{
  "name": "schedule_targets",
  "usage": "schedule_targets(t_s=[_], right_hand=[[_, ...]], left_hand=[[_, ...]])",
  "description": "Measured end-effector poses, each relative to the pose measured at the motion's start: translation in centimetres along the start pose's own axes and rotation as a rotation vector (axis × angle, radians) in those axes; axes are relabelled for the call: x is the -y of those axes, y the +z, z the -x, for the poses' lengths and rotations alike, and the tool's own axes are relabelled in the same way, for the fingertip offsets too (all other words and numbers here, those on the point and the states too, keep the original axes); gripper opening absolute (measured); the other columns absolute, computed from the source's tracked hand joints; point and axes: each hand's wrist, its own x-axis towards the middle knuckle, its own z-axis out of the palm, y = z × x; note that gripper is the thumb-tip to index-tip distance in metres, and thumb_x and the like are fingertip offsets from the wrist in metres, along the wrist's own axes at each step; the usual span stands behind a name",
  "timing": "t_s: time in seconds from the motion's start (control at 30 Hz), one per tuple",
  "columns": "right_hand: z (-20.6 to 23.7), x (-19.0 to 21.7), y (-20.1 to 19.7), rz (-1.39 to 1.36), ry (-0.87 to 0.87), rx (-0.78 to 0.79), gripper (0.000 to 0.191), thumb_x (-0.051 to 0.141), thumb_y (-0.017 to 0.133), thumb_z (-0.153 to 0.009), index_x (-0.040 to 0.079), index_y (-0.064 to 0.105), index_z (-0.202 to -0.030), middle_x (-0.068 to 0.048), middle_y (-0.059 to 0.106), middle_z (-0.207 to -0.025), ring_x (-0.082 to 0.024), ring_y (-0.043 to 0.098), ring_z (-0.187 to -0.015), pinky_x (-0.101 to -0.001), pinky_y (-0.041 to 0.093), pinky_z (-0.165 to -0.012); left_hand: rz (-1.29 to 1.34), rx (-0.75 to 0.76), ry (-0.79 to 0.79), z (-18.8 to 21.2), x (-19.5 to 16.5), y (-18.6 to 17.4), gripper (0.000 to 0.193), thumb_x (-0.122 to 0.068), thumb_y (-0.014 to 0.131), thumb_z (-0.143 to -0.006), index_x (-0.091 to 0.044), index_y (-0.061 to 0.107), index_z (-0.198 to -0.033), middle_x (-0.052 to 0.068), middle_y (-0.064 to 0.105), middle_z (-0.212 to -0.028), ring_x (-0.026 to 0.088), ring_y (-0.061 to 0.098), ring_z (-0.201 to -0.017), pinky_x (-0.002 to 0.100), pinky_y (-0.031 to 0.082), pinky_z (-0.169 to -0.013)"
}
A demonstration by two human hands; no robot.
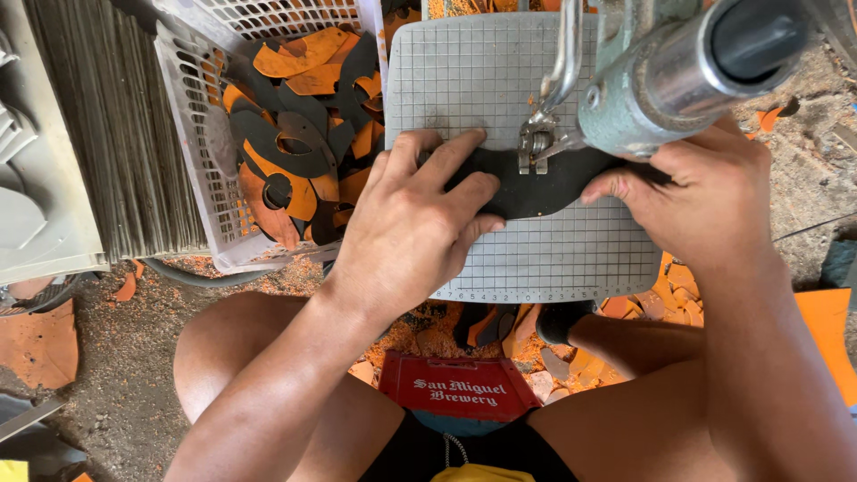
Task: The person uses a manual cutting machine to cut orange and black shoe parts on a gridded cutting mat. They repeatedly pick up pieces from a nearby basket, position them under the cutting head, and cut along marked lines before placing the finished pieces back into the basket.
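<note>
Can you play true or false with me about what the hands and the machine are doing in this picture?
1. Both hands press on a dark flat piece lying on the grey gridded table. True: the left hand and the right hand both rest on it.
2. The white basket is full of blue balls. False: it holds orange and dark cut-out pieces.
3. The machine's blade part comes down between the two hands. True.
4. The red crate sits on top of the gridded table. False: it is below it, between the person's knees.
</note>
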Motion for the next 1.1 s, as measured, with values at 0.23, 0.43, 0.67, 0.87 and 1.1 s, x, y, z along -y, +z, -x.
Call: schedule_targets(t_s=[0.23, 0.43, 0.67, 0.87, 1.1], right_hand=[[-1.3, -0.3, -0.2, -0.035, -0.026, -0.044, 0.039, 0.016, 0.095, -0.073, 0.004, 0.077, -0.105, -0.01, 0.075, -0.103, -0.024, 0.071, -0.091, -0.0366, 0.057, -0.077], [-2.0, -0.6, -0.1, -0.071, -0.039, -0.031, 0.028, 0.009, 0.094, -0.078, 0.005, 0.078, -0.1, -0.007, 0.075, -0.096, -0.02, 0.072, -0.085, -0.0335, 0.058, -0.074], [-2.0, -2.4, 0.5, -0.039, -0.063, -0.013, 0.011, 0.004, 0.088, -0.095, 0.005, 0.077, -0.096, -0.001, 0.076, -0.094, -0.014, 0.074, -0.087, -0.028, 0.059, -0.076], [-2.0, -4.3, 1.3, -0.048, -0.069, -0.093, 0.03, 0.018, 0.092, -0.09, 0.002, 0.07, -0.103, -0.006, 0.073, -0.103, -0.02, 0.072, -0.096, -0.0351, 0.057, -0.085], [-1.8, -2.1, 0.1, 0.044, -0.055, -0.032, 0.026, 0.023, 0.091, -0.092, 0.007, 0.076, -0.107, -0.009, 0.074, -0.108, -0.03, 0.072, -0.097, -0.0417, 0.058, -0.087]], left_hand=[[0.038, -0.053, -0.055, 0.5, -1.3, 1.0, 0.03, -0.021, 0.084, -0.085, -0.008, 0.073, -0.109, 0.014, 0.063, -0.137, 0.04, 0.054, -0.117, 0.045, 0.049, -0.103], [0.004, -0.076, -0.087, 0.7, -2.2, 1.9, 0.024, -0.02, 0.082, -0.089, -0.008, 0.071, -0.106, 0.016, 0.062, -0.135, 0.042, 0.051, -0.117, 0.05, 0.047, -0.103], [0.009, -0.097, -0.121, 0.9, -2.7, 2.4, 0.023, -0.021, 0.08, -0.091, -0.008, 0.071, -0.107, 0.018, 0.06, -0.136, 0.043, 0.05, -0.113, 0.051, 0.045, -0.101], [-0.019, -0.127, -0.155, 0.6, -3.6, 3.0, 0.023, -0.022, 0.079, -0.092, -0.007, 0.07, -0.106, 0.019, 0.059, -0.133, 0.044, 0.05, -0.111, 0.051, 0.046, -0.098], [0.02, -0.026, -0.108, 0.8, -3.0, 1.1, 0.039, -0.026, 0.084, -0.085, -0.003, 0.068, -0.112, 0.019, 0.061, -0.133, 0.042, 0.053, -0.113, 0.05, 0.048, -0.101]])
